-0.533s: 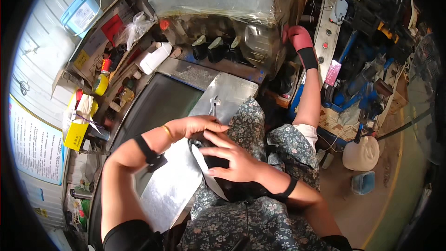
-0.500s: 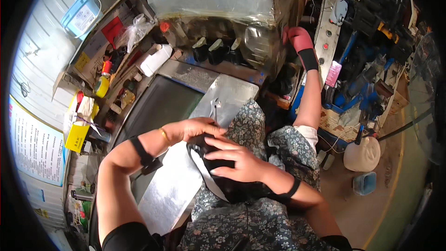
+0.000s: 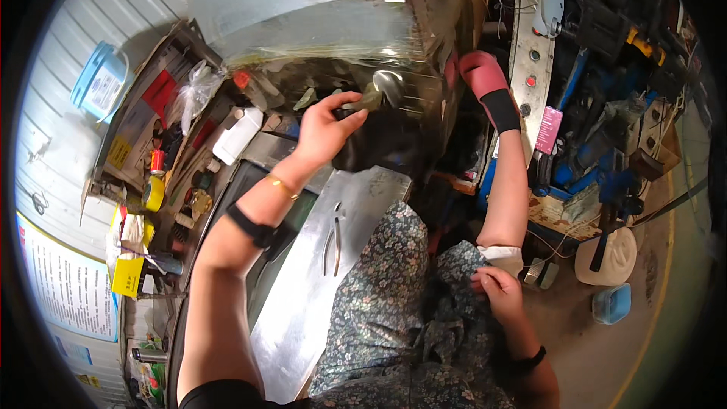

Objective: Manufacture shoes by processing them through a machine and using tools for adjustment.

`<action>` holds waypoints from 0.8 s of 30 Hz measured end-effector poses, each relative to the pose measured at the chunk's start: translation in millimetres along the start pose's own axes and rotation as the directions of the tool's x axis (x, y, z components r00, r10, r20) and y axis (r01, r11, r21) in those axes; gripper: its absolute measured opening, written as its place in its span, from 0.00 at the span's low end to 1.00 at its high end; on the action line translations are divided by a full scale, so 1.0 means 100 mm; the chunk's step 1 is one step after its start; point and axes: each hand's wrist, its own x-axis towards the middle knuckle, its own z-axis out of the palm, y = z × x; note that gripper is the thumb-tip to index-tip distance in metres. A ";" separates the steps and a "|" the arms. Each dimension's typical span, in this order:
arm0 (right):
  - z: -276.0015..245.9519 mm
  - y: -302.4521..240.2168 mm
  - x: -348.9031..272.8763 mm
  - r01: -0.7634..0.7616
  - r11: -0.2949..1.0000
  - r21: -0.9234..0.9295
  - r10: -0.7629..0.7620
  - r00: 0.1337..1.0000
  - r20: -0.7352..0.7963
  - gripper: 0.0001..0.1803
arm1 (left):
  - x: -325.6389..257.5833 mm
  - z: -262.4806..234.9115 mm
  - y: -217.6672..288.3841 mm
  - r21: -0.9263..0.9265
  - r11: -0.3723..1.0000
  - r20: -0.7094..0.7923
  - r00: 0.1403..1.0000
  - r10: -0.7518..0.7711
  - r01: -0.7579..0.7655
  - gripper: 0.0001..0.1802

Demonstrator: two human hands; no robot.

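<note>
My left hand (image 3: 326, 132) reaches out to the dark opening of the machine, its thumb and forefinger apart with a gap between them. Just right of its fingertips is a black shoe-like item (image 3: 385, 140), blurred, with an olive piece (image 3: 371, 98) above it. My right hand (image 3: 501, 294) rests by my floral-clad thigh, fingers curled in, with nothing visible in them. On the sloping metal plate (image 3: 295, 326) lies a slim metal tool (image 3: 333, 242), perhaps tweezers or pliers.
A large metal machine (image 3: 318, 26) stands ahead. At left, a cluttered shelf holds a white bottle (image 3: 238, 136) and yellow tape (image 3: 154, 193). My foot in a pink shoe (image 3: 485, 72) is beside a panel with buttons (image 3: 530, 53). A white jug (image 3: 606, 257) and blue tub (image 3: 612, 304) stand on the floor.
The black item with a pale edge has left my lap, and a black item is now at the machine opening. My left hand moved forward; my right hand drew back to the right.
</note>
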 end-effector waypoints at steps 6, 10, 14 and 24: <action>0.11 -0.16 0.07 -0.041 0.998 0.046 0.040 0.999 0.026 0.11 | 0.93 0.99 -1.79 0.743 0.668 0.062 0.998 -0.005 -0.043 0.29; 0.06 -0.22 0.05 -0.033 0.999 -0.006 0.033 0.999 0.010 0.10 | 1.24 1.65 -2.09 0.629 0.754 -0.097 0.981 -0.167 0.190 0.29; 0.05 -0.22 0.10 -0.069 0.998 0.010 0.069 0.997 0.022 0.09 | 1.48 1.53 -2.35 0.903 0.422 -0.012 0.987 -0.158 0.078 0.32; -0.06 -0.06 0.08 -0.095 0.987 0.130 0.092 0.995 0.028 0.13 | -1.06 0.71 -1.52 0.589 0.762 0.270 0.954 0.129 -0.270 0.32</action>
